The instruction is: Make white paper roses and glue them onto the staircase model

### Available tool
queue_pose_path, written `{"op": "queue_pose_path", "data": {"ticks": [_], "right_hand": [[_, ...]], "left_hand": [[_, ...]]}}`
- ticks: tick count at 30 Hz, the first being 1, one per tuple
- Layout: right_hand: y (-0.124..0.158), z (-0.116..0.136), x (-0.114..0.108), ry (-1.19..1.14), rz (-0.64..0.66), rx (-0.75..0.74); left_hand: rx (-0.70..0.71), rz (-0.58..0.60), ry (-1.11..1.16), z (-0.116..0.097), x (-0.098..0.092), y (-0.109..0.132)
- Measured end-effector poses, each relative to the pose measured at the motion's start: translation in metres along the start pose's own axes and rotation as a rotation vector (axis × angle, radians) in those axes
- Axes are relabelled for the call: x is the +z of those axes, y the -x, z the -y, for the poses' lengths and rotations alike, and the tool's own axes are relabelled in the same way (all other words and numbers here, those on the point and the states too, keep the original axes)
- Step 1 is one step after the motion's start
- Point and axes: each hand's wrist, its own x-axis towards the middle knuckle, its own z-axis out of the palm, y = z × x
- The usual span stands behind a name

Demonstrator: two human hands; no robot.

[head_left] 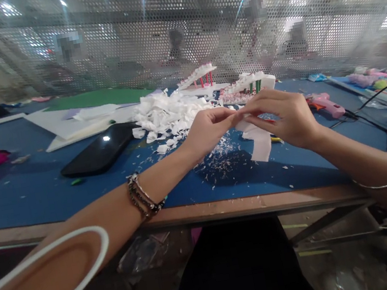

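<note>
My left hand [208, 126] and my right hand [283, 114] meet fingertip to fingertip above the blue tabletop. Both pinch a strip of white paper [261, 145], whose loose end hangs below my right hand. The upper part of the strip is hidden by my fingers. Just behind my left hand rises a heap of torn white paper [167, 114]. Tiny white shreds [225, 164] are scattered on the table beneath my hands. Two small white stepped models stand behind, one on red posts [200, 78] and one on green posts [252, 83].
A black phone [101, 151] lies left of the heap, near white sheets [73, 121] and a green sheet [99, 99]. To the right rests a pink glue gun [327, 105] with a black cable [374, 120]. A perforated metal screen [145, 38] closes the table's far side.
</note>
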Motion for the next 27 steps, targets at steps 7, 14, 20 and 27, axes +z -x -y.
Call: {"op": "queue_pose_path", "data": {"ticks": [7,14,20,27], "right_hand": [[0.0010,-0.0018,0.0005,0.097,-0.017,-0.090],[0.0018,-0.0048,0.0026,0.011,-0.015,0.022],[0.0017,-0.0038,0.0059,-0.074,-0.037,0.163],[0.0008,0.0019,0.0083,-0.190,-0.146,0.245]], "left_hand": [[-0.025,0.042,0.050,-0.0062,0.0023,0.0010],[0.051,0.046,0.010,-0.0028,0.0033,0.0013],[0.169,0.011,-0.068,-0.0050,0.0035,0.0040],[0.239,-0.017,-0.033,-0.0051,0.0056,0.0027]]}}
